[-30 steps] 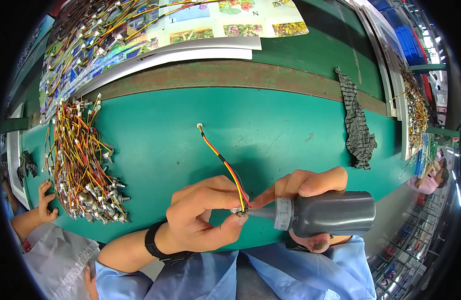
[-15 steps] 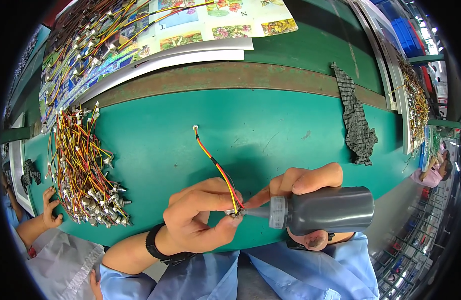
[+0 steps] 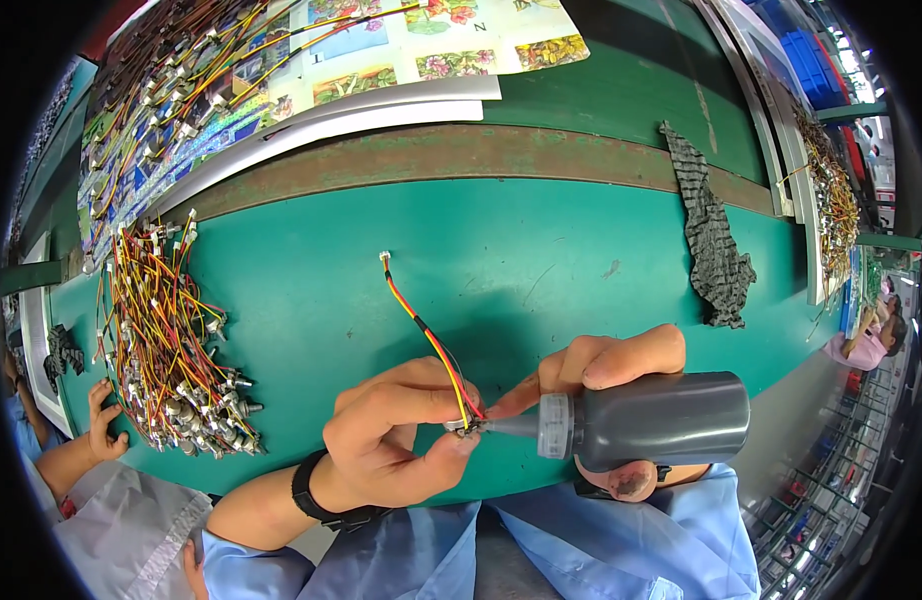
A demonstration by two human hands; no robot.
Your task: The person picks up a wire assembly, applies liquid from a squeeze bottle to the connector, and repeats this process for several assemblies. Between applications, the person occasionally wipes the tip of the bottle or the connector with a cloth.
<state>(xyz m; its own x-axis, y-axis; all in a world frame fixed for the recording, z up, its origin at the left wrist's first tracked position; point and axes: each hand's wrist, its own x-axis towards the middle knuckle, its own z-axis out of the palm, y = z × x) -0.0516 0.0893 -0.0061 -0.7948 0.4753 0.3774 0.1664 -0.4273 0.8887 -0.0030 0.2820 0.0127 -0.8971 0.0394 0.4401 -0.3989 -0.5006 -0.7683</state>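
Observation:
Between the thumb and fingers of my left hand (image 3: 396,435) is pinched a small metal potentiometer (image 3: 461,427), mostly covered by the fingertips. Its red, yellow and black wire lead (image 3: 421,322) rises away from me and ends in a white plug (image 3: 385,256). My right hand (image 3: 621,362) is wrapped round a dark grey squeeze bottle (image 3: 666,420) lying on its side. The bottle's narrow nozzle (image 3: 511,426) points left, its tip at the potentiometer's wire end. My right index fingertip comes close to the wires there.
A heap of wired potentiometers (image 3: 181,350) lies at the left on the green mat (image 3: 311,230). More lie on a picture-printed sheet (image 3: 356,85) at the back left. A crumpled dark cloth (image 3: 706,230) rests at the right. Another person's hand (image 3: 103,425) touches the left edge.
The wire lead and its plug have shifted slightly left with my left hand. My right hand and the bottle stay almost where they were.

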